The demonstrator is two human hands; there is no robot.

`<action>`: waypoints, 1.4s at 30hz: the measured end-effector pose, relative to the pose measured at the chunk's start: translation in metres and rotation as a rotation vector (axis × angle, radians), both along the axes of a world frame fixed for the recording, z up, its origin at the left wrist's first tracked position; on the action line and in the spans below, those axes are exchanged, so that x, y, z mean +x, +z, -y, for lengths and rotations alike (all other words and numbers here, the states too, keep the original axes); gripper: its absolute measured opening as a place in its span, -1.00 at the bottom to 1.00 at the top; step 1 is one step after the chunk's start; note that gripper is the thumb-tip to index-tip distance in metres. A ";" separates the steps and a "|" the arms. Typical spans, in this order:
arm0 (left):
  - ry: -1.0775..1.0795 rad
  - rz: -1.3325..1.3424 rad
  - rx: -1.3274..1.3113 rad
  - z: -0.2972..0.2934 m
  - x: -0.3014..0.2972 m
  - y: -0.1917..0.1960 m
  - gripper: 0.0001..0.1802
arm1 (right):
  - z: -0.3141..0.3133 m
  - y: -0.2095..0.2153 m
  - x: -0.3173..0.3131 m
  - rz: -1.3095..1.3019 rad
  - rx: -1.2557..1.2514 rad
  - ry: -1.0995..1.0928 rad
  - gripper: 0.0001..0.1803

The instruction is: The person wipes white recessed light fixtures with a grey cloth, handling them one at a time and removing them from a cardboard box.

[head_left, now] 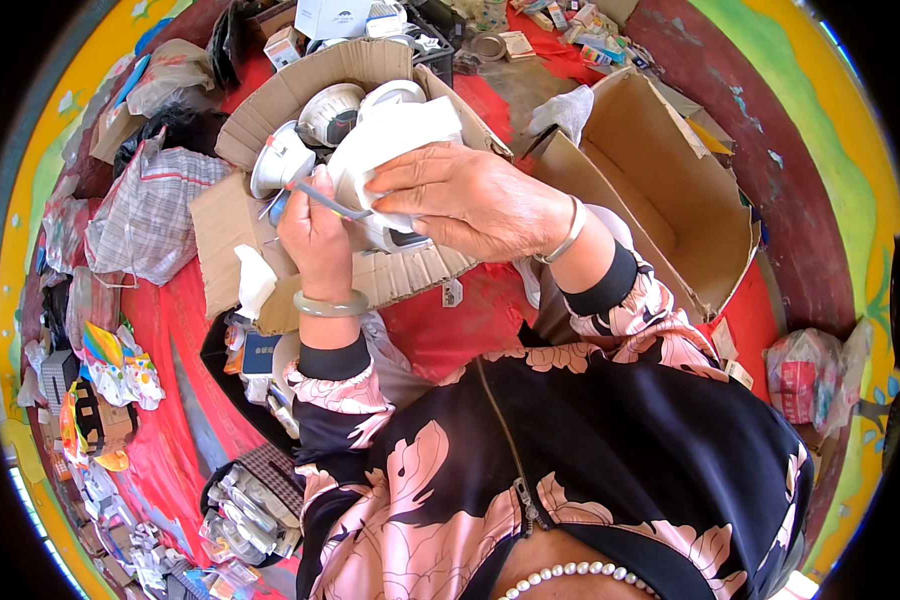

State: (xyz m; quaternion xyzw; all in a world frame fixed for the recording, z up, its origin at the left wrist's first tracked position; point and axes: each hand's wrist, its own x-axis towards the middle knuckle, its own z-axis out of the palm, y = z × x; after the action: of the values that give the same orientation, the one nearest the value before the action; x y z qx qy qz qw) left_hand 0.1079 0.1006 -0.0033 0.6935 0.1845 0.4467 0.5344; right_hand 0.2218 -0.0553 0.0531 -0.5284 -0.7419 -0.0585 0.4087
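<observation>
In the middle, a white round lamp fitting [378, 236] with a dark part on its lower side is held over an open cardboard box. My left hand [315, 240] is closed with thumb and finger around a grey cable [335, 205], which runs across in front of the fitting. My right hand [480, 195] closes on a white cloth [400, 135] and presses it against the fitting; its fingertips partly hide the fitting. Behind my hands lie more white round lamp fittings, one [282, 163] at the left and a ribbed one [332, 113] further back.
The cardboard box [232, 235] has its flaps spread. To its right stands a larger open carton [660, 180], with a white glove [562, 112] by its edge. A white scrap [255, 282] lies on the near left flap. A checked bag [155, 215] sits at the left on red cloth.
</observation>
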 end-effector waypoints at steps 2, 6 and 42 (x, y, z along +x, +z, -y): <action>-0.048 -0.021 0.032 -0.001 0.002 -0.003 -0.75 | -0.005 -0.008 0.002 -0.068 -0.025 0.008 -0.77; -0.133 -0.035 0.129 0.001 0.004 -0.011 -0.76 | -0.014 -0.011 0.014 -0.021 -0.003 -0.008 -0.78; -0.318 0.342 -0.686 -0.022 0.003 -0.019 -0.64 | 0.007 -0.002 0.022 -1.014 0.466 -0.506 -0.72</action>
State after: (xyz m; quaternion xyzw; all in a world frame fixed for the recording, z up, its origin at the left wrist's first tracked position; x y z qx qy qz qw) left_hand 0.1114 0.1230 -0.0226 0.4106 0.1218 0.3801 0.8198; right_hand 0.2437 -0.0621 0.0513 -0.5468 -0.2741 -0.0558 0.7892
